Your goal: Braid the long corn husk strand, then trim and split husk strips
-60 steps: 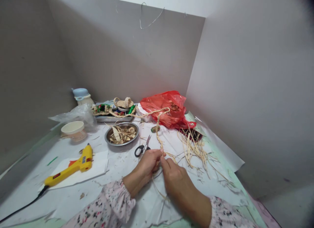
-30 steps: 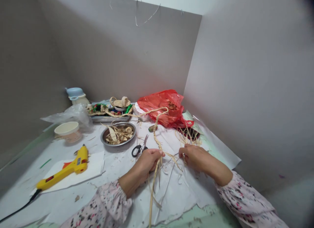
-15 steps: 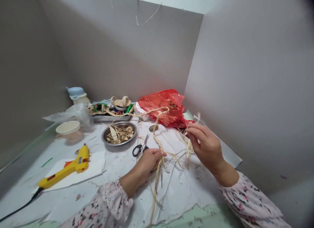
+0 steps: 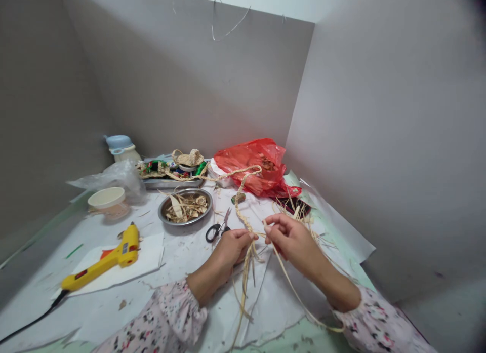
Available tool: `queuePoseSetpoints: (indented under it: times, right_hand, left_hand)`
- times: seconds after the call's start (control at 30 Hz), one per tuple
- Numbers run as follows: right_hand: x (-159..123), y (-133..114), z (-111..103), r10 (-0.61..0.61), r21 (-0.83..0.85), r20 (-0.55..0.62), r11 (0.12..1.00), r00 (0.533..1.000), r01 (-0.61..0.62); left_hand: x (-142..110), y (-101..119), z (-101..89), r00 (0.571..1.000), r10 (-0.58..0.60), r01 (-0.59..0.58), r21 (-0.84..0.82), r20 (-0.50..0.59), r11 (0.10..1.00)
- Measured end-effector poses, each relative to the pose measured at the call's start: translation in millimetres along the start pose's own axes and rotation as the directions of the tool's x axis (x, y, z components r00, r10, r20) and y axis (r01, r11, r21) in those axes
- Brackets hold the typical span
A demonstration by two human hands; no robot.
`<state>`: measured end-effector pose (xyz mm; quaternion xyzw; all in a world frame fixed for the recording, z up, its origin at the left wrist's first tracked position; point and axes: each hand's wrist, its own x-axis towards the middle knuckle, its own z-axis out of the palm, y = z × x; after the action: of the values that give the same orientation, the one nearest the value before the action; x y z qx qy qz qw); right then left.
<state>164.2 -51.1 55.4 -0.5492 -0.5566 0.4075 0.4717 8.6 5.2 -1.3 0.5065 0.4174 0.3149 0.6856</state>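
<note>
- We note the left hand (image 4: 233,249) low and central, palm down, forearm angled in from the lower left; its fingers are curled in a narrow, closed grip on the straw braid (image 4: 243,221).
- We note the right hand (image 4: 290,240) lifted off the paper, wrist bent, palm turned toward the left hand; thumb and fingers pinch a loose strand (image 4: 292,287) that trails down to the lower right.
- The hands are near each other, not touching.
- The braid runs up from the left hand to a bend before the red bag (image 4: 250,163), then left to the tray (image 4: 170,184); loose ends hang below the left hand.
- The scissors (image 4: 216,233) lie just beside the left hand, on the white paper (image 4: 182,277).
- The steel bowl (image 4: 185,223) of straw scraps sits beyond the scissors; the yellow glue gun (image 4: 127,249) lies to the left, on a white sheet (image 4: 152,246).
</note>
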Motion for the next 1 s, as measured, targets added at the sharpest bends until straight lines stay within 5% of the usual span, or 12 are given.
queuePoseSetpoints:
  times: [0.23, 0.47, 1.0]
  right_hand:
    - [7.1, 45.5, 26.8, -0.003, -0.152, -0.093, 0.988, 0.996, -0.011]
    - [1.8, 48.6, 35.1, -0.088, -0.270, -0.159, 0.962, 0.983, 0.043]
    - [4.0, 53.3, 34.0, -0.103, -0.227, -0.087, 0.970, 0.991, 0.081]
  left_hand:
    - [3.2, -4.0, 0.3, 1.000, 0.026, -0.026, -0.055, -0.004, 0.998]
    - [0.2, -1.3, 2.1, 1.000, 0.022, -0.022, -0.044, -0.017, 0.999]
    - [-0.9, 3.4, -1.3, 0.999, -0.016, 0.017, -0.044, 0.041, 0.999]
